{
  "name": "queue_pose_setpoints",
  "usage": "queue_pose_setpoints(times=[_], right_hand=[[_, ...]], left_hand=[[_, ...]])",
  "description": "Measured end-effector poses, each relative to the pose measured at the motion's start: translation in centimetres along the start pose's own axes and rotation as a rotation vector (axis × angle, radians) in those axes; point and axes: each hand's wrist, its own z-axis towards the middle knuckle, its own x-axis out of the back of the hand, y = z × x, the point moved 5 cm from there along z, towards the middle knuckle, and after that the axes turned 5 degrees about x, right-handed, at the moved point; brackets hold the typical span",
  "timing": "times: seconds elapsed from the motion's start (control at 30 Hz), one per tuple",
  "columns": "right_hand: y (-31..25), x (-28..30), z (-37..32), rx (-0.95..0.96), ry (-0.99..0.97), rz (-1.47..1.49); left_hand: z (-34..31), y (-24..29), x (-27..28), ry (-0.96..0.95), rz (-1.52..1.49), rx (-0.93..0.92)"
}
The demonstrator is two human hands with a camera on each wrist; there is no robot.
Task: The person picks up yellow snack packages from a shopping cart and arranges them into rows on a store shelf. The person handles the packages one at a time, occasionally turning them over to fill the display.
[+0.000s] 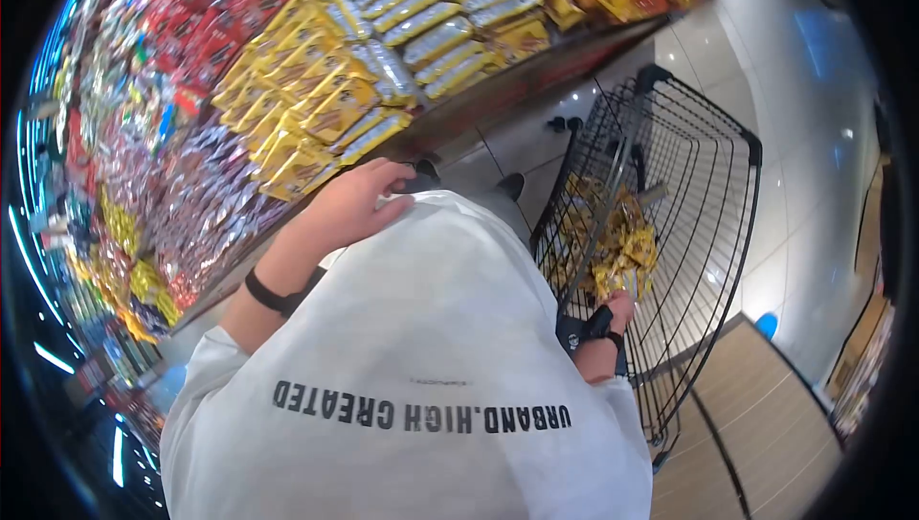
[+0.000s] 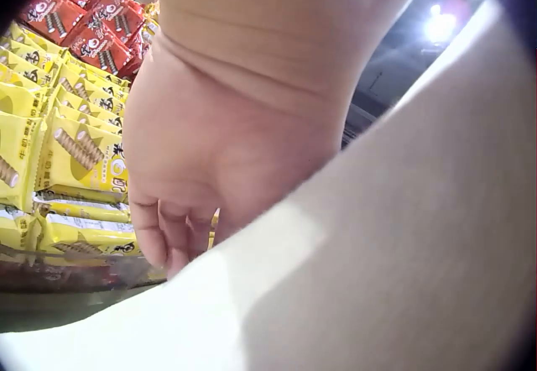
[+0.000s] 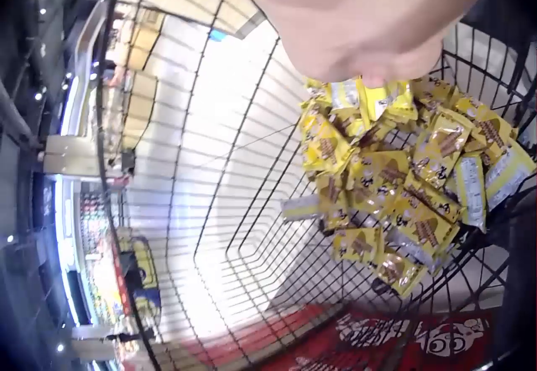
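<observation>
My left hand [image 1: 359, 204] is in front of the white shirt [image 1: 431, 309], beside the edge of the snack display. Its fingers hang loosely bent with nothing in them; in the left wrist view the shirt partly covers this hand [image 2: 222, 148]. Over at the right, my right hand [image 1: 620, 309] reaches inside a black wire shopping cart [image 1: 708, 194]. It grips yellow snack packets [image 3: 361, 101] at its fingertips, just above a heap of similar yellow packets [image 3: 394, 182] in the cart. The palm hides part of the gripped packets.
Rows of yellow packets [image 1: 325, 108] stand on the display, with red packets [image 1: 206, 17] beyond them. Purple-wrapped goods [image 1: 215, 190] lie toward the left. Pale tiled floor [image 1: 766, 70] shows past the cart, and a wood-look surface [image 1: 766, 415] is at lower right.
</observation>
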Motion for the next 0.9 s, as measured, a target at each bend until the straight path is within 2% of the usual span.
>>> queue_pose_setpoints(times=[0.03, 0.07, 0.2, 0.23, 0.3, 0.33, 0.4, 0.43, 0.5, 0.53, 0.57, 0.6, 0.67, 0.7, 0.77, 0.8, 0.87, 0.9], right_hand=[[-6.4, 2.2, -6.4, -0.166, 0.333, 0.451], [-11.1, 3.8, -9.8, -0.054, 0.367, 0.606], [-25.6, 7.3, -18.0, 0.410, 0.288, 0.773], [-28.7, 7.8, -20.7, 0.427, 0.280, 0.769], [-35.2, 8.2, -27.3, 0.711, 0.313, 0.784], [-37.9, 8.2, -30.9, 0.727, 0.305, 0.779], [-42.6, 7.5, -37.8, 0.963, 0.179, 0.785], [-43.4, 7.0, -39.2, 0.982, 0.188, 0.778], [-46.2, 5.5, -42.4, 1.260, -0.180, 0.689], [-47.1, 4.6, -44.4, 1.291, -0.308, 0.720], [-47.9, 3.4, -46.4, 1.319, -0.446, 0.747], [-48.4, 2.8, -48.2, 1.337, -0.444, 0.741], [-49.2, 0.4, -51.9, 1.320, -0.780, 0.717], [-49.5, -0.3, -53.2, 1.327, -0.794, 0.712], [-49.8, -2.5, -56.3, 1.348, -1.125, 0.617], [-50.0, -3.2, -57.4, 1.350, -1.141, 0.611], [-50.0, -4.9, -60.1, 1.445, -1.311, 0.418], [-49.8, -5.6, -60.9, 1.419, -1.390, 0.380]], left_hand=[[-0.4, -0.6, 0.2, 0.021, -0.014, 0.013], [-0.7, -1.0, 0.3, 0.019, -0.024, -0.026], [-1.4, -3.0, 0.3, 0.019, -0.035, -0.085], [-1.6, -3.3, 0.6, 0.037, -0.030, -0.100], [-2.0, -4.0, 1.1, 0.063, -0.050, -0.105], [-2.2, -4.3, 1.4, 0.074, -0.060, -0.114], [-2.6, -5.0, 2.1, 0.095, -0.097, -0.102], [-2.7, -5.0, 2.2, 0.101, -0.124, -0.100], [-2.9, -5.1, 2.9, 0.137, -0.200, -0.110], [-3.0, -5.2, 3.5, 0.169, -0.257, -0.100], [-3.3, -5.0, 4.2, 0.180, -0.287, -0.115], [-3.3, -5.0, 4.5, 0.190, -0.298, -0.125], [-4.0, -5.3, 5.8, 0.321, -0.382, -0.196], [-4.2, -5.3, 6.3, 0.351, -0.401, -0.210], [-4.7, -5.0, 7.1, 0.406, -0.465, -0.233], [-4.9, -4.9, 7.7, 0.448, -0.524, -0.266], [-5.0, -5.1, 8.1, 0.449, -0.507, -0.268], [-5.1, -5.0, 8.1, 0.487, -0.436, -0.344]])
